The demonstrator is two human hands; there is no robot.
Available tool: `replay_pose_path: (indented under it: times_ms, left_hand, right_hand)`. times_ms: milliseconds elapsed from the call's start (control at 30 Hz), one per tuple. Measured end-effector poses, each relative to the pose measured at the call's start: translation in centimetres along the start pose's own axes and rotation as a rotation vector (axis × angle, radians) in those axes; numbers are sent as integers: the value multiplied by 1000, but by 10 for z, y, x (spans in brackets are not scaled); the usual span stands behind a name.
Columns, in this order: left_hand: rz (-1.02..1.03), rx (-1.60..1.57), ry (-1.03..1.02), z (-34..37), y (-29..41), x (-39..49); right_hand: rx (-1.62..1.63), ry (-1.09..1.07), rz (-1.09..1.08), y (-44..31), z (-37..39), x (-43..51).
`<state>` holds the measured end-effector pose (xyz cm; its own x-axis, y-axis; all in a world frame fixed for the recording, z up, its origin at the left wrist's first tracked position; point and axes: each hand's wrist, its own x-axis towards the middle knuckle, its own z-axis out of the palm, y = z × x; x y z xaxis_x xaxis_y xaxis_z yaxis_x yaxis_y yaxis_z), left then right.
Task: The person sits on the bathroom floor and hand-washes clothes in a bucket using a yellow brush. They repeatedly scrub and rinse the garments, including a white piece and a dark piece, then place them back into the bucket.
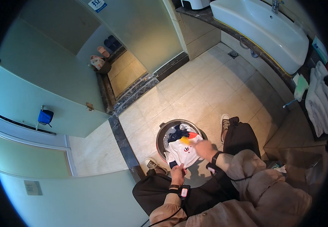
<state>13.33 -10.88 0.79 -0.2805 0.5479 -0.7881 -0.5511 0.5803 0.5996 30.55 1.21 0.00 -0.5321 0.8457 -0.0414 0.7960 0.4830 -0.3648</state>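
A round basin (158,138) stands on the tiled floor between my feet, with a wet white garment (180,151) that has navy and orange parts draped in it and over its near rim. My left hand (178,173) pinches the garment's lower edge at the near side of the basin. Above the cloth, my right hand (205,149) is closed around a yellow object (185,140), perhaps a brush; blur hides its exact kind. The yellow end lies over the garment beside a small printed motif. Some water or suds show at the basin's left inside.
A white washbasin (260,34) is set on a dark stone counter at the upper right, near folded white towels (317,99). Frosted glass doors (53,93) and a dark stone threshold (124,147) lie to the left. A floor drain (233,54) sits by the wall.
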Motion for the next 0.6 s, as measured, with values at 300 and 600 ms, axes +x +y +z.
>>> replay_pose_path:
  times_ms: [300,600]
  left_hand:
    - [144,711,-32,-6,11,30]
    - [416,1021,129,-22,26,95]
  right_hand:
    - [13,75,208,24,-18,9]
    - [-70,94,280,20,-13,12]
